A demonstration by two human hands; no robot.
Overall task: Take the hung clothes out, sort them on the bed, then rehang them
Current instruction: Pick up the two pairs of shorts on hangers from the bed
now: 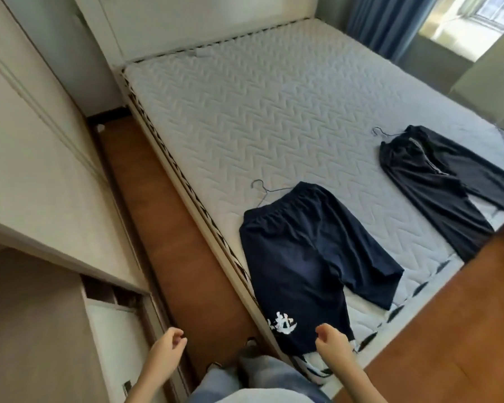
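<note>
Lying flat on the bed (245, 112) are two garments, each with a wire hanger at its waistband. The navy shorts (303, 257) sit nearest the person. Their waist points up the mattress, and one leg, printed with white characters, reaches the bed's near corner. The hook of their hanger (262, 189) pokes out beyond the waistband onto the quilted cover. The dark trousers (437, 181), with a pale stripe down one side, lie well apart to the right, their legs running toward the foot edge. A second hanger hook (380, 131) shows above their waist.

Both hands hover low in the view and hold nothing. The left hand (168, 349) has loosely curled fingers and hangs over the gap between the wardrobe and the bed. The right hand (333, 343) is also loosely curled and shows just beside the printed hem of the shorts; whether it touches the cloth cannot be told.

Below the hands are the person's jeans (262, 373). A pale wardrobe (26, 170) stands along the left. A wooden floor (172, 228) runs between it and the bed. A blue curtain (381, 21) and a bright window (492, 13) lie beyond the mattress.
</note>
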